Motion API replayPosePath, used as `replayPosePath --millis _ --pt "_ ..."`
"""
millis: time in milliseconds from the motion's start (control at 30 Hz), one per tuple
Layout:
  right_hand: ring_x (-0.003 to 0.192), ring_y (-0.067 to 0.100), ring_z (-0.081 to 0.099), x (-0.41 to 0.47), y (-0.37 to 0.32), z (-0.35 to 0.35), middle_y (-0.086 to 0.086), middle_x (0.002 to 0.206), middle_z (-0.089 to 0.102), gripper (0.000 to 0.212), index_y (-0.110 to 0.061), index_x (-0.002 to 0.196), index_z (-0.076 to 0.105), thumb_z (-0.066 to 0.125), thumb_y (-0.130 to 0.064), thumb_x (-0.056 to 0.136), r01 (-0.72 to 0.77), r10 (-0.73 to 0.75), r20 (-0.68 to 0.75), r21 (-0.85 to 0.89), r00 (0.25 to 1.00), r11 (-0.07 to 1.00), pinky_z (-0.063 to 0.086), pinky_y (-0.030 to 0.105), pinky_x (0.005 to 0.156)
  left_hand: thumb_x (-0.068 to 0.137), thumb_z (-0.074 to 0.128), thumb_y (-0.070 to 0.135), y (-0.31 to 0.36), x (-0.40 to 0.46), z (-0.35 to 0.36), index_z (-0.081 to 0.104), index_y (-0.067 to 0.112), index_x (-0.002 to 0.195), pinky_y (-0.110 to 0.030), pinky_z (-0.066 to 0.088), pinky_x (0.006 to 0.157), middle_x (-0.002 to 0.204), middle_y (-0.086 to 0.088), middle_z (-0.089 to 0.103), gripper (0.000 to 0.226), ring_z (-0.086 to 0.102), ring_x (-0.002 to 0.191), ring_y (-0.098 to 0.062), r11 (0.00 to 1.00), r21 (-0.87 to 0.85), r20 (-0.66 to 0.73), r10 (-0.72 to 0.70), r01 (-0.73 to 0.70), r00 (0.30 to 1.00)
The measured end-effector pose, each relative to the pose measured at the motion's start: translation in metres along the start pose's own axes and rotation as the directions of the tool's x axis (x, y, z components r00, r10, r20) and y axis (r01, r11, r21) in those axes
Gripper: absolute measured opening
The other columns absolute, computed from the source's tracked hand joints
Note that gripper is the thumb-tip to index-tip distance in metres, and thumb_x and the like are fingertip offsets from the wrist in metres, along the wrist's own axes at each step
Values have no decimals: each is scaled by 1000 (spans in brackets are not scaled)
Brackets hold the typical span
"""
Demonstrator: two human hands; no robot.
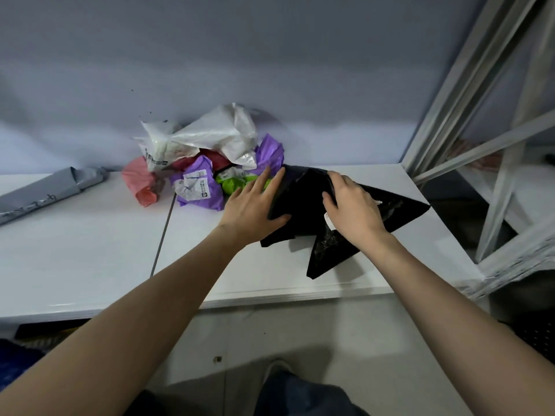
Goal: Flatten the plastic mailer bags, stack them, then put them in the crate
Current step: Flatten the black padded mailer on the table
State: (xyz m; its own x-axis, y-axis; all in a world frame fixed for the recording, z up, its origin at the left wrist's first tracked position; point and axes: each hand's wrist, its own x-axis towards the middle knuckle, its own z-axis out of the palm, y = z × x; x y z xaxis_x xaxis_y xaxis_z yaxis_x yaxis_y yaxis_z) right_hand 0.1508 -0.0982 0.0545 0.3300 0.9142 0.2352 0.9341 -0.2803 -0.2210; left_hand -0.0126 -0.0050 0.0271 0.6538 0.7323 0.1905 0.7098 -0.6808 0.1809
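A black mailer bag [303, 193] lies creased on the white table [90, 250], right of centre. My left hand [255, 202] rests on its left edge with straight fingers pointing away from me. My right hand [351, 205] presses down on the bag's middle, fingers slightly bent over a fold. Behind the hands sits a heap of crumpled mailers: white [216, 133], purple [198, 187], pink [141, 181] and green [237, 181]. No crate is in view.
A folded grey mailer [48, 190] lies at the table's far left. A grey metal shelving frame [492, 151] stands right of the table. The table's front edge runs just below the black bag. A seam [162, 235] splits the tabletop.
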Motion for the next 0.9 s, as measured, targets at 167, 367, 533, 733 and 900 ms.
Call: replayPosePath --millis 167,367,533,733,900 --pt "103 39 57 -23 -29 -24 18 115 58 32 -5 126 43 39 -21 98 32 -31 -40 21 999 999 42 40 78 84 52 58 -6 -32 -21 7 31 150 -44 36 104 157 1 19 84 29 140 -26 998 -51 -39 -26 24 999" --pt "104 40 56 -44 -80 -45 19 114 61 29 -5 121 45 39 -19 97 112 -108 -35 110 994 988 40 39 80 83 51 61 -25 -74 -44 7 32 150 -46 38 103 157 3 16 86 30 139 -26 993 -103 -125 -65 52 990" --pt "108 37 56 -46 -138 -28 15 118 62 33 -14 129 45 44 -19 96 244 -261 29 269 965 932 43 39 86 82 56 57 -63 -101 -71 10 30 151 -47 34 109 159 3 13 87 26 141 -25 993 -89 -186 -91 75 978" --pt "111 33 58 -29 -211 22 11 125 61 37 -13 131 48 45 -11 94 392 -427 37 327 904 860 47 39 89 81 62 43 -134 -131 -70 22 24 147 -45 40 98 147 -4 32 79 39 130 -29 974 -15 -97 -225 225 969" --pt "108 31 60 -13 -256 57 9 121 63 33 -12 126 51 44 -7 94 488 -532 6 387 847 782 47 40 88 79 64 45 -188 -150 -63 32 19 139 -47 47 87 131 -9 45 73 49 118 -34 912 -97 -149 -408 397 901"
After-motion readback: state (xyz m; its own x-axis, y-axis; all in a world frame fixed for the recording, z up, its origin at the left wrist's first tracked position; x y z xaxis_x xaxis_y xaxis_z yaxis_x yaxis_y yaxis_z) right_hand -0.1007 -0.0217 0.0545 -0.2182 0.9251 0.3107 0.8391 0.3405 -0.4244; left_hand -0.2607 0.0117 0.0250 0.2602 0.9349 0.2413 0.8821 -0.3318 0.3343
